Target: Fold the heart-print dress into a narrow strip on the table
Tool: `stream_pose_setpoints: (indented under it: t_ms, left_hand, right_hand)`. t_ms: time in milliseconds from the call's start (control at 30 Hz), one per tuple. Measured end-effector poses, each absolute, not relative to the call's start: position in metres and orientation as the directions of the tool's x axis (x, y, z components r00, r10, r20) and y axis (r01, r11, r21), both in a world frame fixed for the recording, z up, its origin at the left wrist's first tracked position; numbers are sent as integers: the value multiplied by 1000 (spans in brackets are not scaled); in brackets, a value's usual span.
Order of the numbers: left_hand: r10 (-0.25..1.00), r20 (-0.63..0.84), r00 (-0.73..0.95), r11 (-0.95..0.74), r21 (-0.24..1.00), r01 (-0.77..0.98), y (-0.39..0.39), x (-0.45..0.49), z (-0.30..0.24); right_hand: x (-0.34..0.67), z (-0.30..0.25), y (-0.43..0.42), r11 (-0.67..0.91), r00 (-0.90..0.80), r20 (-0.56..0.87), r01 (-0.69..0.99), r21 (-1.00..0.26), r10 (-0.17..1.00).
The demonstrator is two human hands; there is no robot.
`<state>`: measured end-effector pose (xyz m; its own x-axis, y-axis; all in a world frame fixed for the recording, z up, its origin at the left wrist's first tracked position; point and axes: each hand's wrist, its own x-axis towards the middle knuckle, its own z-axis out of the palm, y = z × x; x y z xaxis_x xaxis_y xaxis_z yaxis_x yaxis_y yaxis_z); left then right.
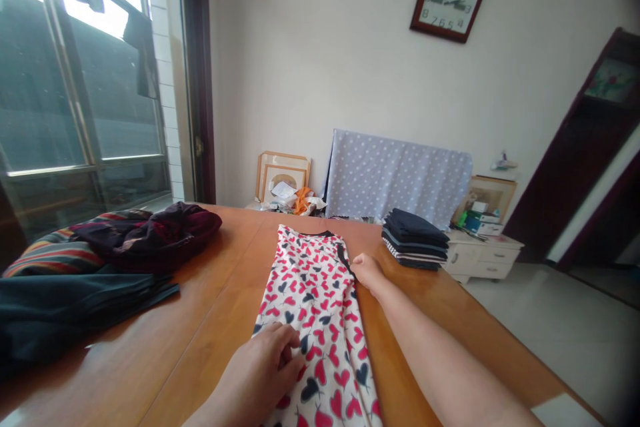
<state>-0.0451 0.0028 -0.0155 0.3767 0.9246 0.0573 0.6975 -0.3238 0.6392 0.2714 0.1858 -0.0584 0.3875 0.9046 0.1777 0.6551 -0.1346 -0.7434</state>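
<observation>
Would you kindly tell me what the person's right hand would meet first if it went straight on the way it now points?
The right hand would first meet the black-trimmed edge of the heart-print garment; it looks to be touching that edge, though depth is hard to judge.

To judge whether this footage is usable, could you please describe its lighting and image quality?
In the head view, the window glares white at its top, its frame leans from lens distortion, the corners darken, and the dress, left hand and right hand show no obvious blur.

Daylight from your window blows out top left; heart-print dress evenly lit, soft shadows. Edges bowed, right corners dark, no motion blur.
</observation>
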Motion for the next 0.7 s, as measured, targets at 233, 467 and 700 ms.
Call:
stream_pose_setpoints:
  t_ms: [233, 467, 700]
  left_hand:
    - [925, 62, 374, -328, 628, 706, 4, -43, -18]
    - [928, 20, 372, -306, 612, 730, 12, -42, -25]
    - [911, 18, 411, -350, 560, 751, 15, -43, -30]
  right_hand:
    - [267, -49, 218, -100, 373, 206, 655, -749, 905]
    - [251, -53, 262, -102, 344, 178, 660, -744, 922]
    - [243, -52, 291, -145, 351, 115, 632, -761, 929]
